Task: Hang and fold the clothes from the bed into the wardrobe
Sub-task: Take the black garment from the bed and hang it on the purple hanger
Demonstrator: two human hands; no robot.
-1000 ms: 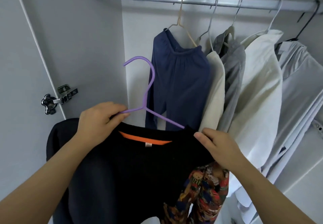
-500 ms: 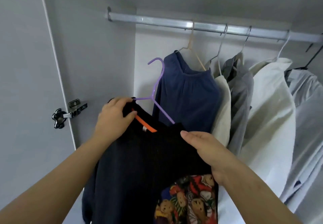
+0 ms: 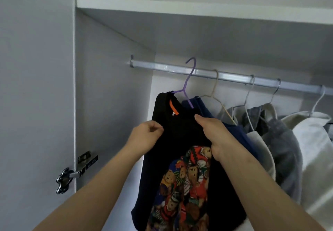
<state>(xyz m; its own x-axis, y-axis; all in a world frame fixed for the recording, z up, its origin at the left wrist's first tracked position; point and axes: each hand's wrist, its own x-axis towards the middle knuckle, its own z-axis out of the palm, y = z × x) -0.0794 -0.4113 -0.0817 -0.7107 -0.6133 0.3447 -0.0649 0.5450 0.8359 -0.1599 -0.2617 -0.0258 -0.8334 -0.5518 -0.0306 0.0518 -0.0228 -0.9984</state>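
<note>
The black sweater (image 3: 180,128) is on a purple hanger (image 3: 187,84) and is held up inside the wardrobe, at the left end of the row of hanging clothes. An orange neck tape (image 3: 173,107) shows inside its collar, and a patch printed with teddy bears (image 3: 183,180) runs down its front.

The left hand (image 3: 146,137) has its fingers (image 3: 158,130) curled together and pinches the fabric at the sweater's left edge, below the shoulder. The right hand (image 3: 214,131) grips the sweater's right shoulder: the thumb lies along the front of the cloth, and the other fingers are wrapped behind it, out of sight.

The purple hanger's hook rises in front of the metal rail (image 3: 162,66), and its tip stands above the rail's top edge. Whether it rests on the rail cannot be told from this angle.

Just to the right, touching the sweater, hangs a navy garment (image 3: 204,106) on a beige hanger (image 3: 215,86). Beyond it hang a grey garment (image 3: 281,137) and a cream garment (image 3: 313,140), each on a wire hanger over the same rail.

A white shelf (image 3: 180,5) spans the wardrobe above the rail. A metal door hinge (image 3: 75,169) sits low on the left side panel.
</note>
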